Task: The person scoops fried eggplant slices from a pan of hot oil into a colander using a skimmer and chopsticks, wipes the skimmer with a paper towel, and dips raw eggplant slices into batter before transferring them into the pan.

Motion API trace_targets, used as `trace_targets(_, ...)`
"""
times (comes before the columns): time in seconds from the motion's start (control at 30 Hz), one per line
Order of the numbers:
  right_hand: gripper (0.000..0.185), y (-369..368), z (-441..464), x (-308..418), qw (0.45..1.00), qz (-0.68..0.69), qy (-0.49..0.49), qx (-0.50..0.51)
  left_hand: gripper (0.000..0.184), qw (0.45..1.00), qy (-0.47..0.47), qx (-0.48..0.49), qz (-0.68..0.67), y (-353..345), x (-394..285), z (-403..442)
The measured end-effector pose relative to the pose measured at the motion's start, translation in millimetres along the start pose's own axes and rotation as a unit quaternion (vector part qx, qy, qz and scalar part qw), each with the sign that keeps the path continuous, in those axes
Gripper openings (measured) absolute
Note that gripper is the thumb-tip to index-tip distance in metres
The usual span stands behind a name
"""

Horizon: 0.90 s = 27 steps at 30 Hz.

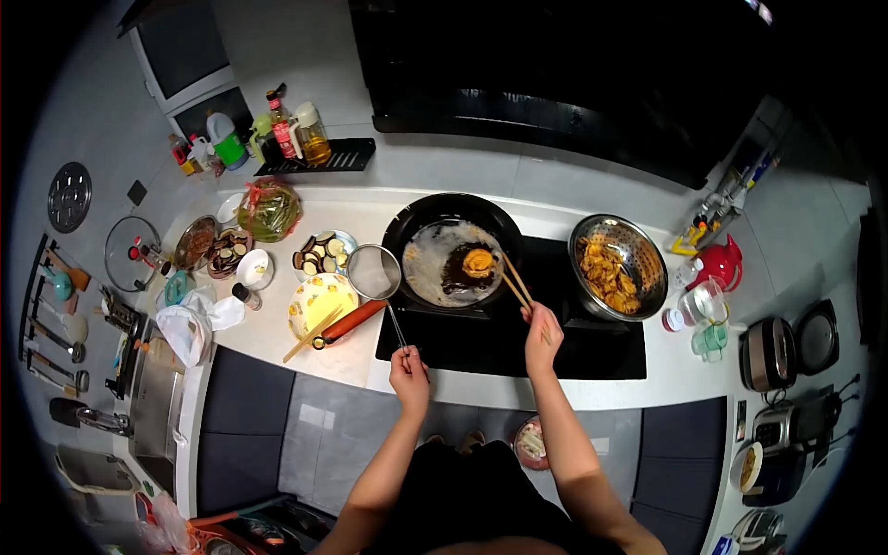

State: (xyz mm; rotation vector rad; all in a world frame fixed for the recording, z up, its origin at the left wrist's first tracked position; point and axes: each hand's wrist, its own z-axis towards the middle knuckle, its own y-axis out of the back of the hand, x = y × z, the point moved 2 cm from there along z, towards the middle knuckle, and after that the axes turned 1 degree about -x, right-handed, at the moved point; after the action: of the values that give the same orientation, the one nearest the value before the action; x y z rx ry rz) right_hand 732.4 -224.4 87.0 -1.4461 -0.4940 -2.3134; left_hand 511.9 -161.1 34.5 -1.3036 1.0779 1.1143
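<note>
My left hand (408, 373) is closed around the handle of a round fine-mesh strainer (374, 271), held level just left of the wok. In my right hand (544, 339) is a pair of chopsticks (515, 281), their tips reaching into the black wok (500, 219). Foamy, bubbling oil (424, 258) fills the wok's bottom. A golden fried piece (478, 264) sits in it, close to the chopstick tips; whether they touch it I cannot tell. To the right, a perforated steel colander (649, 250) holds several browned fried pieces (606, 277).
Left of the stove stand a patterned plate (298, 305) with yellow batter, a red-handled tool (355, 322) and other chopsticks across it, a plate of sliced eggplant (324, 252) and a white bowl (255, 269). Bottles line a black wall shelf (350, 155). A red kettle (721, 264) stands right.
</note>
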Motion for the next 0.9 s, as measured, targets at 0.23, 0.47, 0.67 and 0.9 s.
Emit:
trace_targets(0.23, 0.014, 53, -67, -35, 0.986, -0.134, 0.046, -0.082, 0.012, 0.997, 0.038, 0.059, -0.017, 2, 17, -28)
trace_targets(0.47, 0.016, 96, -64, -21, 0.967, -0.204, 0.144, -0.045, 0.013, 0.993, 0.027, 0.114, 0.018, -22, 36, -68)
trace_targets(0.67, 0.016, 154, 2, -23, 0.951, -0.232, 0.185, -0.089, 0.011, 0.990, 0.025, 0.140, 0.004, -91, 42, -106)
trace_targets(0.9, 0.026, 201, 92, -69, 0.919, -0.355, 0.170, 0.030, 0.012, 0.984, 0.021, 0.169, 0.044, -178, 49, -166)
